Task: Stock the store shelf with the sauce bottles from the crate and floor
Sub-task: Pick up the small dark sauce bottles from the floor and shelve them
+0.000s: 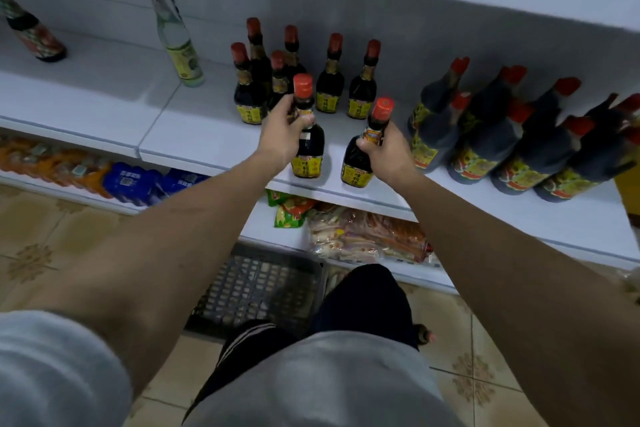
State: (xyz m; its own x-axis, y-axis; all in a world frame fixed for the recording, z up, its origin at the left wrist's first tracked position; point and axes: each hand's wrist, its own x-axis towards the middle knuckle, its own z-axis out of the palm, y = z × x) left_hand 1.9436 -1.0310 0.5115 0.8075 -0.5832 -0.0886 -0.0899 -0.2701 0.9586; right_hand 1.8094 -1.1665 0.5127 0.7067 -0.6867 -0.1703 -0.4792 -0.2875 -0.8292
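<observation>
My left hand (pixel 282 133) grips the neck of a small dark sauce bottle (pixel 309 146) with a red cap, standing near the front edge of the white shelf (pixel 194 135). My right hand (pixel 386 152) grips a second small sauce bottle (pixel 360 163), tilted slightly right, its base at the shelf's front edge. Behind them stands a group of several matching small sauce bottles (pixel 329 80). The dark crate (pixel 256 288) sits on the floor below, between my arms; its visible part holds nothing.
Several larger dark bottles (pixel 502 135) with red caps crowd the shelf to the right. A pale clear bottle (pixel 178 42) and another dark bottle (pixel 33 31) stand further left. Snack packets (pixel 363 236) and blue packs (pixel 135 180) fill the lower shelf.
</observation>
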